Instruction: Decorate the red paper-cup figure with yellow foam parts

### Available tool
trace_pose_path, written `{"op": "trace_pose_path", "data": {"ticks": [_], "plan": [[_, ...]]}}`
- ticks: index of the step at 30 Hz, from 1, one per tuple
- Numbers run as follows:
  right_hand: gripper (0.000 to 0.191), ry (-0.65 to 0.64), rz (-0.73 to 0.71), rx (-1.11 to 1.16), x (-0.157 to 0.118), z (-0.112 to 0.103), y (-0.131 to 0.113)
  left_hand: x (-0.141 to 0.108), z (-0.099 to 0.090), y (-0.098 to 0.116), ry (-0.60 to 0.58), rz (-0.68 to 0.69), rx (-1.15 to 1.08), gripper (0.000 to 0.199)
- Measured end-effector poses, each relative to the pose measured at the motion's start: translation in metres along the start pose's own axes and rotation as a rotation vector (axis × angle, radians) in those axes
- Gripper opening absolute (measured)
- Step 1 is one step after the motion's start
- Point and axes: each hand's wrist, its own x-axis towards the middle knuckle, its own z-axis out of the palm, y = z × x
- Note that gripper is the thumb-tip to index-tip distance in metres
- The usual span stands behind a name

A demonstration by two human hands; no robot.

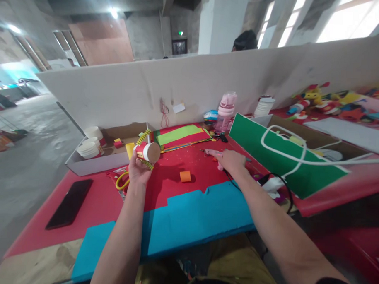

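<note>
A paper cup [143,151] with a red band and yellow pieces around it is in my left hand [139,170], tilted above the red table sheet. My right hand [233,161] is closed on a pink glue gun [214,153], its tip pointing left over the red sheet. Between my hands lies a small orange paper roll [185,176]. Beneath my left hand rests a pair of scissors with a yellow handle [122,182]. Blue sheets [199,212] cover the table's front edge.
A black phone [69,204] lies at the left. Behind it stands a box [95,165] with white cups. A green board [278,161] with a white cable is at the right. A pink bottle [225,112] stands by the partition. A person's head shows beyond.
</note>
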Motion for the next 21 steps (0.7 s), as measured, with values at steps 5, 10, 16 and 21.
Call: {"op": "trace_pose_path", "data": {"ticks": [5,10,16,21], "plan": [[0.05,0.142,-0.608,0.438,-0.034,0.01,-0.037,0.0,0.001,0.0,0.009,-0.009,-0.001,0.037],[0.051,-0.086,-0.862,0.612,-0.058,0.048,-0.066,0.0,0.0,0.0,0.015,-0.004,0.007,0.036],[0.035,-0.304,-0.745,1.298,-0.056,0.041,-0.084,0.0,0.002,-0.001,0.047,-0.021,0.027,0.037],[0.048,-0.698,-0.662,1.916,-0.05,0.026,-0.113,-0.001,0.004,-0.001,0.045,-0.027,0.025,0.038]]}}
